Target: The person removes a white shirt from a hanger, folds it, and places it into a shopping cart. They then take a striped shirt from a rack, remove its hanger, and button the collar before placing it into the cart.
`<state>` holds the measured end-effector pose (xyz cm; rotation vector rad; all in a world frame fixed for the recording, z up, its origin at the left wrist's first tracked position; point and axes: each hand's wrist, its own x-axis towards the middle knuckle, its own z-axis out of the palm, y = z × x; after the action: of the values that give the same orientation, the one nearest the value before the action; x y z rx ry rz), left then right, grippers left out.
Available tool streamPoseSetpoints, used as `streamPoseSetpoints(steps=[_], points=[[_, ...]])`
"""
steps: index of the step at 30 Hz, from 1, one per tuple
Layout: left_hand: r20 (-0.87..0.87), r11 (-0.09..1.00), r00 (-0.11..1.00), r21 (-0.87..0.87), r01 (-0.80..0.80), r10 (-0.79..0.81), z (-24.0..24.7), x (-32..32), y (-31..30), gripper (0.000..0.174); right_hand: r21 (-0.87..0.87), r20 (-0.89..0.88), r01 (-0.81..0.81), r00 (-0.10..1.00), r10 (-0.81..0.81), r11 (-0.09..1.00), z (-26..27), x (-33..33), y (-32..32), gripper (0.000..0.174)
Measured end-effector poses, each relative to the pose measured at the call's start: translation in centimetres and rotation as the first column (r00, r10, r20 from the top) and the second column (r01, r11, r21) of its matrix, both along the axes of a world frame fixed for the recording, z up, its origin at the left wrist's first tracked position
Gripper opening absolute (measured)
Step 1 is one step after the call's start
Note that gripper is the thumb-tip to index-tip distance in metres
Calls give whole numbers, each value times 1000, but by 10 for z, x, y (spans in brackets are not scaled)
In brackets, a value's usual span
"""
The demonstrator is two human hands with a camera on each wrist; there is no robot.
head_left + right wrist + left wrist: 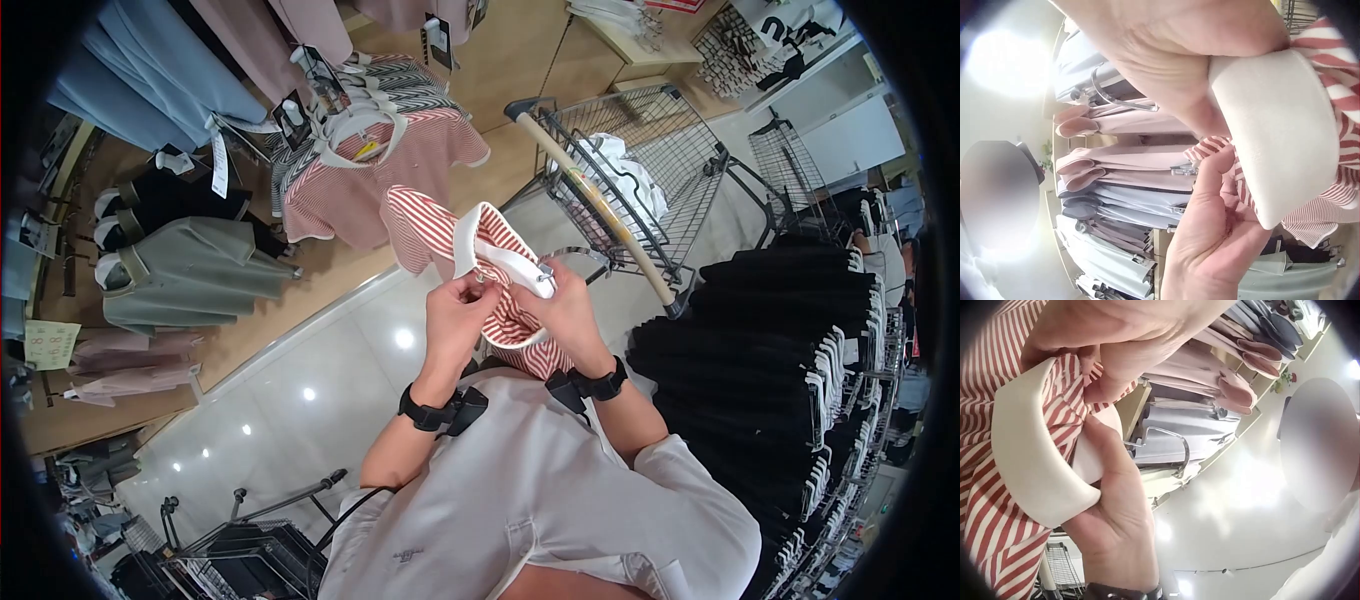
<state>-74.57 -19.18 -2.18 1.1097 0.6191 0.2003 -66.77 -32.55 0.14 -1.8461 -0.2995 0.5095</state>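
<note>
A red-and-white striped shirt (420, 225) with a white collar (466, 240) is held up before the person's chest. At its neck the left hand (462, 318) pinches the striped cloth between thumb and fingers. Across from it, the right hand (568, 308) grips the collar's other side. A metal hanger hook (580, 250) sticks out beside the right hand. Seen from the left wrist, the white collar (1035, 450) bends round bunched cloth (1065, 394) between both hands, and the hook (1179, 440) curves beyond. The right wrist view has the collar (1285, 131) under the right hand (1179, 56).
Striped shirts (350, 190) and green garments (190, 265) hang at the left. Beyond the hands stands a cart (640, 150) with white cloth (630, 180) in it. Black garments (750, 360) fill a rack at the right; another cart (250, 550) is at lower left.
</note>
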Motion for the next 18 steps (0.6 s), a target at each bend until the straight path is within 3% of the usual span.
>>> streamPoseSetpoints(steps=[4,7,13,18], points=[[-32,997,999,70,-41,44,-1,2,-10,12,99,-106,-3,994,13,995,-2,2,-2,40],[1,999,999,14,-37,37,-12,1,-10,11,204,-216,21,976,24,979,-7,2,-1,41],[-56,984,988,92,151,-146,-8,-3,7,16,125,-185,-10,982,33,992,-13,1,-3,43],[-77,980,978,33,195,-192,-6,-3,14,16,48,-140,19,990,-12,999,-10,-1,-2,43]])
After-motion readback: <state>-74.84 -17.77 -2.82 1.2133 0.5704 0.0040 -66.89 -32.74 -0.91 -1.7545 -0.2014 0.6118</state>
